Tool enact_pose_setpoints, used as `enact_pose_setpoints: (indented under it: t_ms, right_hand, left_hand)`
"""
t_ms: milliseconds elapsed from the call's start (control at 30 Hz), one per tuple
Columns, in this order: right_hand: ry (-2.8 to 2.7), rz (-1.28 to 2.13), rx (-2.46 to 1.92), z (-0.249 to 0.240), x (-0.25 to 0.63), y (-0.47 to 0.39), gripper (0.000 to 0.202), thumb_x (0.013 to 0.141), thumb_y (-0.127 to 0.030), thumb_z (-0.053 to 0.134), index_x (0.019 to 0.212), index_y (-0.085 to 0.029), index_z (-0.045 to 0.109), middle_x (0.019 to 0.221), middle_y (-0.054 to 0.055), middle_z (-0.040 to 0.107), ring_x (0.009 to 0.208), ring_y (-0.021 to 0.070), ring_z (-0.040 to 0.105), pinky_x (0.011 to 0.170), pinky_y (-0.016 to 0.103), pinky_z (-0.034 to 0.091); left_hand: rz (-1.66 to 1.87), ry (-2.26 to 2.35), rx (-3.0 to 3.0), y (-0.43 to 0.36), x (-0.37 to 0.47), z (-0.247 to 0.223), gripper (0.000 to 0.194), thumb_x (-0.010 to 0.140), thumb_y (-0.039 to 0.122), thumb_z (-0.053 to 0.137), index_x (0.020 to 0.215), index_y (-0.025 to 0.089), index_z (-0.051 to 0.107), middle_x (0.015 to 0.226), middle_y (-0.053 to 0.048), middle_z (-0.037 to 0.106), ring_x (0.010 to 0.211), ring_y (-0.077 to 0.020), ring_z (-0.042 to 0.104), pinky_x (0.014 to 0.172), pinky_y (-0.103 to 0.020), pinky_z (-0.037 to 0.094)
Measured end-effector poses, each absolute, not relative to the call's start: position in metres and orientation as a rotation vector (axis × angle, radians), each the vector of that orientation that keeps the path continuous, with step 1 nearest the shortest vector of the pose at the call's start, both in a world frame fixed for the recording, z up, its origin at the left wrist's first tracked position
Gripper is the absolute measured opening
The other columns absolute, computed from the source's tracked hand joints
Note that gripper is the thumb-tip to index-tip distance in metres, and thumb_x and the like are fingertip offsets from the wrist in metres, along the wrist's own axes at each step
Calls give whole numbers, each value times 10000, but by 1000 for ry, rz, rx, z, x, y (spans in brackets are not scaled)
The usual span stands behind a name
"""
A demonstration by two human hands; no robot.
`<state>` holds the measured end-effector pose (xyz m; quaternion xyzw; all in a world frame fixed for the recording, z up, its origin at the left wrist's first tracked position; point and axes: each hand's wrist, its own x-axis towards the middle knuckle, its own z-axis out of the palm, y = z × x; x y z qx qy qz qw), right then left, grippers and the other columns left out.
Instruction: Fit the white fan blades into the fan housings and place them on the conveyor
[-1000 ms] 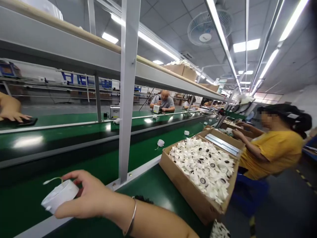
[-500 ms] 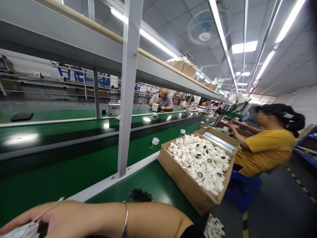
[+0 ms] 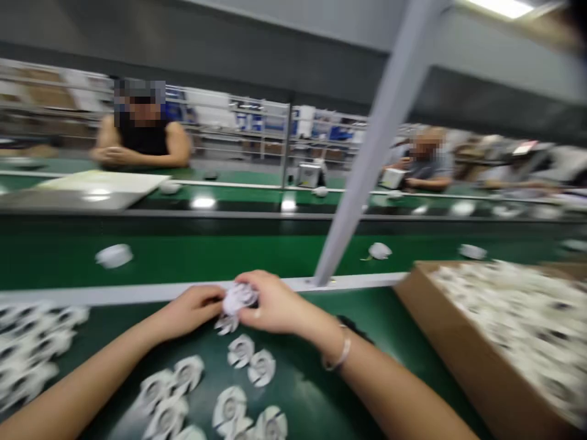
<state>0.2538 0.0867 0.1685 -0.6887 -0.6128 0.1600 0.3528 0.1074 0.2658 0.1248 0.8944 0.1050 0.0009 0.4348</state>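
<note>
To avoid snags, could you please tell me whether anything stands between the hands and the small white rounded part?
Nothing visible does: the left hand and right hand meet at the white part. The slanted grey metal post stands beyond them.

Light: bright, indoor; one ceiling lamp (image 3: 502,6), blown out, upper right. Glare: white patches along the dark strip (image 3: 243,206); paler sheen, near worktop (image 3: 312,397). Shade: overhead beam (image 3: 229,46), underside dark. Blur: general; left hand (image 3: 192,311) and right hand (image 3: 275,305) softened, background shelves (image 3: 215,131) smeared. Distortion: wide-angle stretch toward edges; top right corner black.
</note>
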Motion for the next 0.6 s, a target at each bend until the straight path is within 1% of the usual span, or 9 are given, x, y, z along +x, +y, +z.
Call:
enact_pose_setpoints:
  t_ms: [33,100,167,233,333,400,467,533,600]
  right_hand:
    - [-1590,433,-1739,166,252,88,501,757,-253,699,1232,-125,610,1135,126,637,1008,229,618,918,354,490]
    - [-1643,476,-1660,161,248,92,480,798,-200,653,1271,-152,588,1170,120,613,1021,207,607,931,349,480]
    - [-1688,478,-1640,157,242,92,461,804,-197,674,1254,-174,578,1152,100,620,1005,199,605,919,347,483]
    - [-1743,465,-1663,154,236,91,379,793,-198,710,1155,-175,597,1104,85,635,983,205,605,897,352,488]
    - [-1885,430,-1723,146,232,91,194,805,-132,689,987,-176,637,1130,88,635,1026,222,605,897,357,486]
    - [-1944,409,-1765,140,230,94,197,820,-101,664,999,-182,665,1196,93,627,1082,229,603,921,358,481]
    - [-1941,407,-1799,135,228,97,267,833,-101,661,1082,-194,674,1232,89,630,1117,226,604,947,352,475]
    - [-1903,404,-1818,132,226,100,308,836,-99,667,1129,-196,674,1254,89,633,1132,223,605,963,344,466]
    - [-1862,414,-1829,131,225,102,288,827,-102,686,1103,-184,689,1249,96,644,1125,225,611,963,338,461]
  left_hand:
    - [0,317,2138,270,99,123,399,913,524,534,970,160,685,839,-26,653,703,-165,565,643,-267,458]
    - [40,372,2010,280,94,119,450,916,557,515,1015,147,672,711,-1,582,609,-128,482,566,-237,389]
    - [65,408,1878,287,95,118,490,902,594,529,1068,150,656,792,-12,590,591,-110,447,517,-224,342]
    - [65,356,1802,291,96,117,495,878,593,583,1107,160,649,859,-20,595,610,-101,447,526,-220,339]
    - [-16,211,1754,289,96,116,496,781,502,755,1136,172,649,871,-4,585,654,-98,475,576,-222,362]
    - [-92,186,1742,288,95,115,513,718,431,829,1128,176,659,855,13,568,635,-87,466,561,-218,342]
    - [-150,211,1737,288,95,116,495,711,402,838,1115,173,669,829,23,555,626,-83,457,557,-218,324]
    - [-189,235,1722,290,96,119,490,712,405,832,1104,160,671,798,25,554,656,-98,474,589,-226,333]
    - [-221,262,1735,292,98,123,510,706,429,827,1102,152,667,770,27,553,680,-115,484,622,-237,343]
